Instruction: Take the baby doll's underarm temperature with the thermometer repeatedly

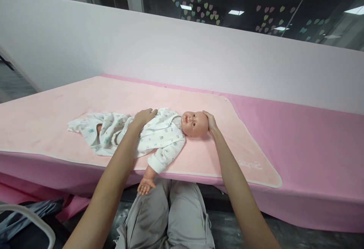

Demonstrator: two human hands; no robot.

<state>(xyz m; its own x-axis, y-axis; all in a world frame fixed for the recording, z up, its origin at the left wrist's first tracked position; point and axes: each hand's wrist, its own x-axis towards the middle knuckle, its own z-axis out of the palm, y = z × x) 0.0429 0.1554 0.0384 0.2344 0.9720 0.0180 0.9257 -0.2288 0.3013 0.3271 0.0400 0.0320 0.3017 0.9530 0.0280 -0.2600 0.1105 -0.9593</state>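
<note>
A baby doll (194, 124) lies on its back on a peach mat (113, 93), its head toward the right. It wears a white printed baby outfit (162, 133), and the leg part is loose and rumpled at the left. My left hand (144, 117) rests flat on the doll's belly with the fingers stretched out. At the crown of the doll's head, my right hand (209, 121) is cupped against it, fingers over the top and the palm side hidden. One doll arm (147, 180) hangs over the table's front edge.
A pink cloth (313, 146) covers the table under the mat. Behind rises a white partition (182, 55), with dark glass and heart stickers above it. My legs (170, 215) are under the front edge. A white curved chair rail (34, 218) stands at lower left.
</note>
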